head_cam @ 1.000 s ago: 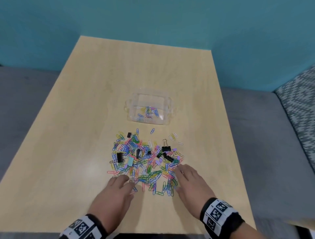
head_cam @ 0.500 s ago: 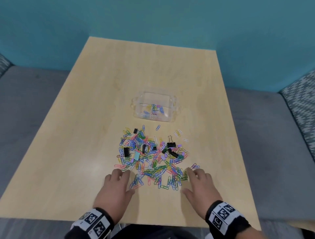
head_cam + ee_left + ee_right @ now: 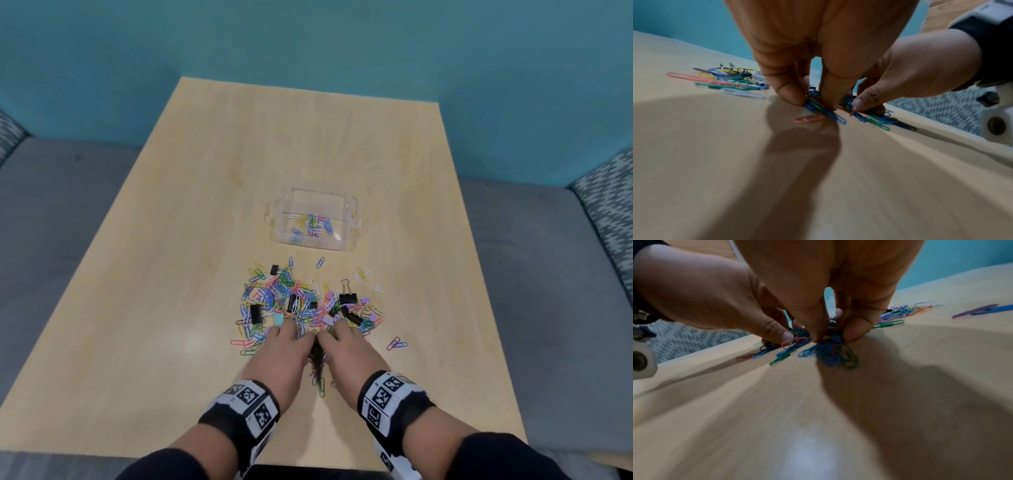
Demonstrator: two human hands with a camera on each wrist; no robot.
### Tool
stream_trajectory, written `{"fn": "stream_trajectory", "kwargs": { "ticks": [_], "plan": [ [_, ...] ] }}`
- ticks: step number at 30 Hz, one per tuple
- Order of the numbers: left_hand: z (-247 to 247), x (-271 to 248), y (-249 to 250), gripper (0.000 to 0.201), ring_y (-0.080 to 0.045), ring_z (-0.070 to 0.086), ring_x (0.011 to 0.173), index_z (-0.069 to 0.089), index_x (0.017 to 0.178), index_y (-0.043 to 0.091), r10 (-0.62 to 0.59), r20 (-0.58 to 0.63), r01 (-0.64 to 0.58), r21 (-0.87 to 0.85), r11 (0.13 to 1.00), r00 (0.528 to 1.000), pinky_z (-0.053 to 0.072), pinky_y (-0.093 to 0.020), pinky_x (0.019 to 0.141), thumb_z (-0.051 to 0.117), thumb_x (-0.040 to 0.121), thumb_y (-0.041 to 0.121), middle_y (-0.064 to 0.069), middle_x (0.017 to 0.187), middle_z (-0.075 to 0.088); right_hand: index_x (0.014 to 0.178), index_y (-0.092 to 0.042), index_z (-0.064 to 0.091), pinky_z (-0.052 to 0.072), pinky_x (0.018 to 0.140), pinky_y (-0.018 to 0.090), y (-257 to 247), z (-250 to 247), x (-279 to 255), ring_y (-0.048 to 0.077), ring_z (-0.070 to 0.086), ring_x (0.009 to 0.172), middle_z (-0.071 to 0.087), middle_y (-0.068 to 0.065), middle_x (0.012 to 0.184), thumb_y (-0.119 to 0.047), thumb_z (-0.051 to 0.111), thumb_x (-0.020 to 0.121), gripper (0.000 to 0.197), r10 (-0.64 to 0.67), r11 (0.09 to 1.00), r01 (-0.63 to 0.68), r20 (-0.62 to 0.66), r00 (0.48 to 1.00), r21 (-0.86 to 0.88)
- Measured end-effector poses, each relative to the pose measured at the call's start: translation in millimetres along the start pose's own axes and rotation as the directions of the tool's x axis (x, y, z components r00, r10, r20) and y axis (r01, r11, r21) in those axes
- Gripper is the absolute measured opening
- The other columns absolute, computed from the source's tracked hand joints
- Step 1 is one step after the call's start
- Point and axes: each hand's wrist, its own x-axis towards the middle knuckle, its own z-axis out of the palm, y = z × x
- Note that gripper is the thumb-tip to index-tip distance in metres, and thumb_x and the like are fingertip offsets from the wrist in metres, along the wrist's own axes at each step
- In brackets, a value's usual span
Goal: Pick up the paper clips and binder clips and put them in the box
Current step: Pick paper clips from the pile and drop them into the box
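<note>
A bunch of paper clips (image 3: 317,356) is pinched between the curled fingers of the left hand (image 3: 281,356) and right hand (image 3: 352,356).

- Paper clips (image 3: 274,301): a many-coloured scatter spreading just beyond the grip, and a blue and green bunch (image 3: 824,110) pinched within it.
- Binder clips (image 3: 347,298): small, black, lying among the scatter past the grip.
- Box (image 3: 315,219): clear plastic, open, farther beyond the grip, a few clips inside.
</note>
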Motion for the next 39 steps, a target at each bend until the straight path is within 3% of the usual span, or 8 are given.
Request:
{"fn": "stream_trajectory", "kwargs": {
  "ticks": [5,11,17,20,26,31,35,39],
  "plan": [
    [0.6,-1.7,-11.4,0.048,-0.017,0.028,0.068,0.036,0.084,0.024,0.053,0.062,-0.057,0.065,0.996,0.997,0.040,-0.034,0.048,0.064,0.057,-0.005,0.001,0.084,0.035,0.107,-0.012,0.042,0.037,0.064,0.038,5.0,-15.5,-5.8,0.029,0.043,0.095,0.039,0.012,0.112,0.011,0.045,0.067,0.046,-0.040,0.998,0.042,0.053,0.998,-0.041],
    [-5.3,-1.7,-16.5,0.049,-0.017,0.039,0.057,0.034,0.074,0.024,0.086,0.121,-0.097,0.096,0.991,0.989,0.030,-0.028,0.044,0.060,0.045,-0.006,0.003,0.074,0.041,0.105,-0.013,0.042,0.030,0.062,0.036,14.3,-23.4,-7.7,0.026,0.038,0.082,0.040,0.009,0.105,0.013,0.044,0.067,0.046,-0.075,0.994,0.082,0.093,0.993,-0.075],
    [-14.1,1.5,-21.6,0.006,-0.018,0.054,0.072,0.052,0.082,0.020,-0.017,0.085,0.024,-0.093,0.995,0.996,0.045,-0.033,0.064,0.056,0.088,0.019,0.005,0.083,0.047,0.096,-0.016,0.046,0.032,0.059,0.032,25.7,-34.2,-3.2,0.025,0.044,0.072,0.039,0.000,0.090,0.004,0.044,0.083,0.023,-0.018,0.999,0.015,0.071,0.997,0.049],
    [-34.5,5.1,-22.6,0.012,-0.012,0.051,0.077,0.058,0.088,0.022,-0.058,0.124,0.085,-0.219,0.972,0.991,0.041,-0.029,0.070,0.053,0.090,0.033,0.008,0.084,0.050,0.087,-0.019,0.048,0.043,0.066,0.033,31.8,-53.0,2.3,0.021,0.049,0.074,0.053,0.000,0.088,-0.008,0.043,0.091,0.013,0.024,0.975,-0.053,0.133,0.991,0.214],
    [-90.9,50.1,-39.4,0.020,-0.011,0.054,0.058,0.058,0.071,0.024,-0.116,0.067,0.133,-0.418,0.899,0.991,0.047,-0.032,0.059,0.066,0.083,0.038,0.005,0.065,0.058,0.087,-0.011,0.060,0.041,0.041,0.022,36.7,-108.7,35.8,0.015,0.056,0.047,0.058,0.006,0.065,-0.003,0.049,0.088,0.013,0.203,0.677,-0.263,0.169,0.965,0.687],
    [-129.6,120.8,-51.5,0.009,-0.015,0.061,0.057,0.063,0.079,0.022,-0.265,-0.093,0.199,-0.442,0.875,0.960,0.054,-0.032,0.059,0.064,0.086,0.028,0.004,0.068,0.062,0.074,-0.014,0.059,0.054,0.067,0.059,41.6,-139.6,103.8,0.021,0.060,0.049,0.061,0.008,0.061,-0.002,0.054,0.088,0.019,0.427,0.420,-0.241,0.044,0.903,0.875],
    [-136.1,160.8,-48.3,0.007,-0.023,0.063,0.066,0.065,0.084,0.020,-0.289,-0.156,0.196,-0.437,0.878,0.944,0.055,-0.037,0.066,0.064,0.084,0.027,-0.001,0.074,0.064,0.079,-0.013,0.059,0.059,0.068,0.052,27.6,-153.6,136.1,0.021,0.061,0.052,0.059,0.010,0.065,-0.001,0.055,0.090,0.016,0.470,0.370,-0.199,0.002,0.883,0.907],
    [-134.1,163.0,-51.5,0.024,-0.021,0.063,0.076,0.066,0.104,0.022,-0.287,-0.211,0.158,-0.478,0.864,0.934,0.051,-0.034,0.076,0.064,0.082,0.031,0.001,0.089,0.066,0.110,-0.009,0.055,0.058,0.065,0.041,27.7,-169.4,133.8,0.032,0.061,0.069,0.056,0.014,0.085,-0.002,0.047,0.095,0.018,0.383,0.134,-0.192,0.128,0.915,0.972]
  ]
}}
